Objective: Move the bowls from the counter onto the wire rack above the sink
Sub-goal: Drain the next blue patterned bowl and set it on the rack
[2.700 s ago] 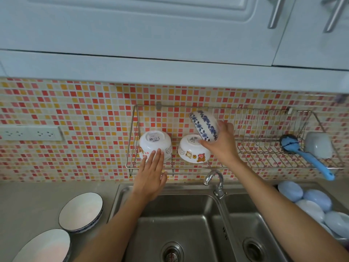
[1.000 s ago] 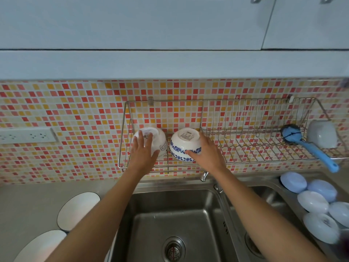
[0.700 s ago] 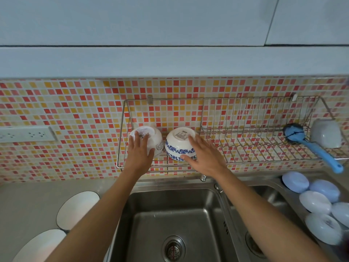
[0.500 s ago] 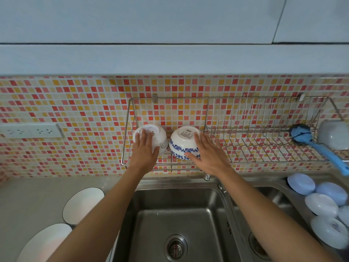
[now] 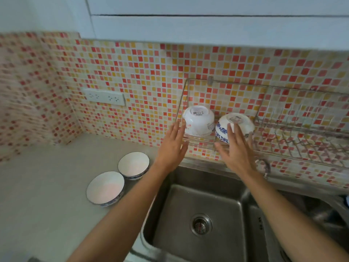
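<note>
Two bowls sit upside down at the left end of the wire rack (image 5: 294,146): a plain white bowl (image 5: 200,121) and a blue-patterned bowl (image 5: 240,122) to its right. My left hand (image 5: 172,148) hovers open just below and left of the white bowl, holding nothing. My right hand (image 5: 237,150) is open in front of the blue-patterned bowl, fingers spread, empty. On the counter (image 5: 47,186) to the left stand two upright bowls with white insides and blue rims, a far one (image 5: 133,165) and a near one (image 5: 105,187).
A steel double sink (image 5: 204,214) lies under my arms, its tap (image 5: 264,165) behind my right wrist. A white socket strip (image 5: 104,97) is on the mosaic wall. White cupboards hang above.
Both hands have come off the bowls on the rack and drawn back a little. My view has swung left, showing more counter and the two upright bowls.
</note>
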